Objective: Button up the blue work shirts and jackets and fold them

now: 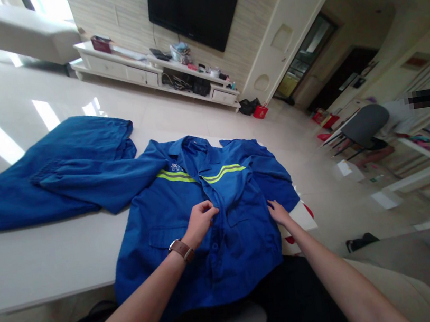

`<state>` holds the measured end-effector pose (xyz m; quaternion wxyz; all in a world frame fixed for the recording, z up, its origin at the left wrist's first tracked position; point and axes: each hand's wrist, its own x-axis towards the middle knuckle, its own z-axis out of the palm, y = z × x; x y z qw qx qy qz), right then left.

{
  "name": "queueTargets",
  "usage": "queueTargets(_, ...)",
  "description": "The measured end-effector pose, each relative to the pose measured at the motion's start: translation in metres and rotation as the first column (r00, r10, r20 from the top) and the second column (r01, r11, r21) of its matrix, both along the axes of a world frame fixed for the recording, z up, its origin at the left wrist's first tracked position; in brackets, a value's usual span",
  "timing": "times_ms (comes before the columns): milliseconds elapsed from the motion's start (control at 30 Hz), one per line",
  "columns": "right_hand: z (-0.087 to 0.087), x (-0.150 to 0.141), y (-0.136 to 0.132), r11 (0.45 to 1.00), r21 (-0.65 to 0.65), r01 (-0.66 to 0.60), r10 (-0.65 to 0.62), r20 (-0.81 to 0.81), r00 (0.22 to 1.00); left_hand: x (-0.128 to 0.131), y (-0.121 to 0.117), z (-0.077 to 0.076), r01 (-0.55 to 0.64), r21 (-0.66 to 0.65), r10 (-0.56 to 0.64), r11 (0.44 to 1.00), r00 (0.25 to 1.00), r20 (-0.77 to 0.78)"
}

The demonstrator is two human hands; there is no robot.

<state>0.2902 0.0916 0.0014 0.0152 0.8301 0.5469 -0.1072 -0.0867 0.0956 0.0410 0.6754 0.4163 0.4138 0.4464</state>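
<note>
A blue work jacket (pixel 174 209) lies spread on a white table, its collar pointing away from me and its lower edge over my lap. A yellow-green and grey reflective stripe crosses its chest. My left hand (pixel 199 222), with a brown-strapped watch (pixel 181 250) on the wrist, pinches the jacket's front edge by the button placket. My right hand (pixel 279 212) is at the jacket's right side near the sleeve, its fingers closed on the fabric there; some fingertips are hidden. One sleeve (pixel 93 178) stretches out to the left.
More blue clothing (pixel 87 136) lies on the left of the white table (pixel 52 258). Beyond stand a low white TV cabinet (pixel 117 65) with small items and a wall television (pixel 193 7). To the right are a grey chair (pixel 366 126) and a seated person (pixel 396 117).
</note>
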Motion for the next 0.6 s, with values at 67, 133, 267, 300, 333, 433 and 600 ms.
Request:
queueTargets(67,-0.007,-0.003,0.001,0.999,-0.038,-0.024,0.023,-0.026,0.999,0.0,0.001,0.002,-0.009,0.02,0.009,1.0,0.999,0.034)
queueTargets(133,-0.012,-0.007,0.011,0.997,-0.051,-0.055,0.051,-0.066,0.997,-0.001,0.002,0.005,-0.022,0.036,0.019,0.999,0.997,0.072)
queueTargets(267,-0.023,-0.027,0.046,0.996,-0.027,-0.091,0.086,-0.144,0.986,-0.002,0.003,0.009,-0.052,0.036,0.047,0.998,0.99,0.135)
queueTargets(300,-0.027,-0.033,0.055,0.996,-0.01,-0.09,0.087,-0.165,0.982,-0.003,0.003,0.009,-0.056,0.034,0.05,0.998,0.988,0.148)
queueTargets(333,-0.03,-0.04,0.064,0.996,0.009,-0.086,0.086,-0.187,0.979,-0.003,0.003,0.01,-0.059,0.033,0.053,0.998,0.986,0.161)
queueTargets(433,-0.034,-0.062,0.084,0.992,0.089,-0.091,0.111,-0.25,0.962,-0.005,0.005,0.012,-0.062,0.021,0.056,0.998,0.977,0.205)
queueTargets(600,-0.002,-0.075,0.083,0.943,0.32,-0.092,0.182,-0.266,0.947,-0.008,0.007,0.019,-0.063,-0.019,0.066,0.998,0.96,0.273)
